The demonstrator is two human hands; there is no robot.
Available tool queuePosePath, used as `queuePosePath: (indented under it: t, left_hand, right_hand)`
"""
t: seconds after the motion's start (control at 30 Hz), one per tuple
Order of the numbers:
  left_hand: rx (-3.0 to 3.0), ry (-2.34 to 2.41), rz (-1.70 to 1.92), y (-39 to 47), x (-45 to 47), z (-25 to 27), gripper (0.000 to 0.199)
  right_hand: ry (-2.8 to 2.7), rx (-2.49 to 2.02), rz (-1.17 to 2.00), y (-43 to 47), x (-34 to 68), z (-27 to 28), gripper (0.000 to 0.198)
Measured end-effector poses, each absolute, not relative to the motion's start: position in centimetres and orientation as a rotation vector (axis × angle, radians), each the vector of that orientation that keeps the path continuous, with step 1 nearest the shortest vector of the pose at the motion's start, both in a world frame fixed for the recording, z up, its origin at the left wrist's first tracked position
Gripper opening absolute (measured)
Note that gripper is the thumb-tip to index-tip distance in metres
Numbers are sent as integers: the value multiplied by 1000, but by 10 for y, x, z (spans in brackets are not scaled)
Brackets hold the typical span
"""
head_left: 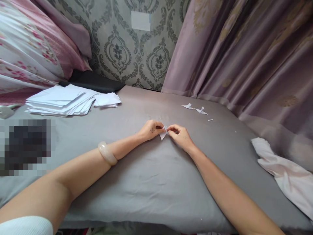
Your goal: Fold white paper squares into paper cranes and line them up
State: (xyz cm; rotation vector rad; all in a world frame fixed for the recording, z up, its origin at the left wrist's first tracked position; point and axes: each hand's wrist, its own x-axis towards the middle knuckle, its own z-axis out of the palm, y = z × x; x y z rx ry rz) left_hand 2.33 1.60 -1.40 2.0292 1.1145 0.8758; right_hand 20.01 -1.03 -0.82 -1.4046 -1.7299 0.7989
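A small piece of folded white paper [162, 135] is between my two hands, over the middle of the grey sheet. My left hand [151, 130] pinches it from the left with thumb and fingers, and one pointed corner hangs towards me. From the right, my right hand [182, 137] has its thumb and fingertips closed at the paper's right edge. The fingers partly cover the upper folds. Two small folded paper birds, one [188, 106] just left of the other [201, 110], lie farther back on the right.
At the back left are a large stack of white paper [57, 98] and a smaller stack [107, 100]. A small paper scrap [210, 120] lies near the birds. White cloth [274, 160] is bunched at the right. Curtains [220, 49] hang along the back right.
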Motion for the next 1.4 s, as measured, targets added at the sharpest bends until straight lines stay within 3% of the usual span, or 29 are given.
queuePosePath:
  t: [0.33, 0.67, 0.97, 1.4]
  left_hand:
    - [2034, 1084, 903, 23, 23, -20, 21]
    - [2053, 1085, 892, 23, 22, -22, 20]
    - [2051, 1035, 932, 18, 23, -18, 20]
    - [2022, 1027, 950, 21, 23, -21, 20]
  right_hand:
    - [-1802, -1704, 895, -11, 188, 31, 27]
    - [-1883, -1890, 822, 1, 178, 44, 23]
    - [-1782, -1984, 1063, 7, 177, 58, 27]
    - [-1711, -2021, 1132, 8, 176, 63, 13]
